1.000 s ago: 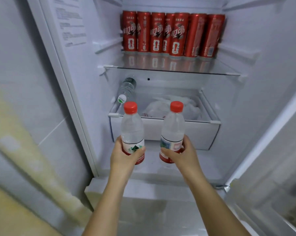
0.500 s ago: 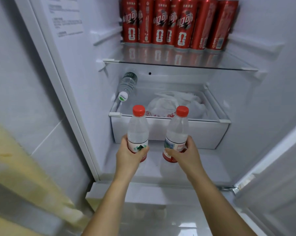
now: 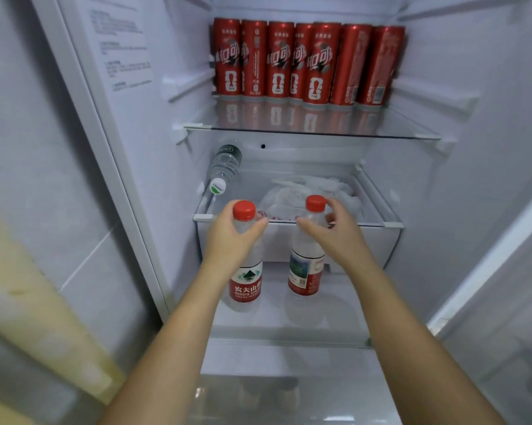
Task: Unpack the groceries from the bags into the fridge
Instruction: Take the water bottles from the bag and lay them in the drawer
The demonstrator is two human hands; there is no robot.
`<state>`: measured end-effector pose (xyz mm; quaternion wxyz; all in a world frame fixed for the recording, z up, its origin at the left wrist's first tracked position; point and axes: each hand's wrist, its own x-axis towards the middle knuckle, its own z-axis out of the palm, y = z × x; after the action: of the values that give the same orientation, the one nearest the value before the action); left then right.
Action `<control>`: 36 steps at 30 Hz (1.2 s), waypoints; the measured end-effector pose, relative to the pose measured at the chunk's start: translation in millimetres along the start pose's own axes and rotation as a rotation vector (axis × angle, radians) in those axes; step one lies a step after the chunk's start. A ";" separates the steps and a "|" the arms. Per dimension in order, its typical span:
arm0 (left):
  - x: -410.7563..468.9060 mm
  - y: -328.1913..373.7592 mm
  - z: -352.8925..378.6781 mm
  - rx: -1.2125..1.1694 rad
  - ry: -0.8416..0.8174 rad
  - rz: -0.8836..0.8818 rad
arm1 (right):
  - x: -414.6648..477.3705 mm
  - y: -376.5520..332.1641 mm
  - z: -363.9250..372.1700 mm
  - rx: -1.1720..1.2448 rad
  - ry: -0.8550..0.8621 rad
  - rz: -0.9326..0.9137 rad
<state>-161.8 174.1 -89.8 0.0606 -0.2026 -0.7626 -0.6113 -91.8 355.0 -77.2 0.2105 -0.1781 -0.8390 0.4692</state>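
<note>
Where both hands gripped the two red-capped water bottles low on their labels a moment ago and carried them in above the shelf, the bottles now stand upright on the white lower shelf (image 3: pixel 289 314) of the fridge (image 3: pixel 442 210), side by side and a little apart, just in front of the drawer (image 3: pixel 289 245). The hands have slid up to the necks. The left hand (image 3: pixel 228 237) is cupped round the shoulder of the left bottle (image 3: pixel 246 283), thumb curving across the front below the cap; its fingers are hidden behind the plastic, so I cannot tell whether it grips or merely steadies. The right hand (image 3: pixel 341 234) looks released – its thumb and fingers are spread loosely on either side of the neck of the right bottle (image 3: pixel 306 271), bracketing it rather than clasping it. Judging from that, the placing of this pair is all but done: the bottles bear their own weight, and what remains is to draw the hands away without knocking them over – tall, narrow bottles tip easily on a smooth shelf. Above, a row of red cans (image 3: pixel 307 62) stands on the glass shelf (image 3: pixel 411 131); a clear bottle with a green-and-white cap (image 3: pixel 223 170) lies tilted at the drawer's left edge, and a crumpled white bag (image 3: pixel 307 188) sits inside the drawer. The grocery bags are out of view, so how much is left to unpack cannot be told.
</note>
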 end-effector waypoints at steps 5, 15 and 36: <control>2.2 1.8 4.2 -0.031 -0.012 0.004 | 26.9 -5.3 9.3 -0.195 0.060 -0.012; 0.2 -5.1 8.5 -0.061 0.054 -0.008 | 19.4 -20.8 -11.6 -0.313 0.112 -0.094; -7.5 -2.5 2.8 -0.039 0.038 0.034 | 11.9 -23.5 -6.9 0.387 0.739 -0.207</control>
<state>-155.5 174.6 -95.3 0.0816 -0.2048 -0.7456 -0.6289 -100.7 354.2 -51.5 0.5723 -0.2061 -0.6173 0.4990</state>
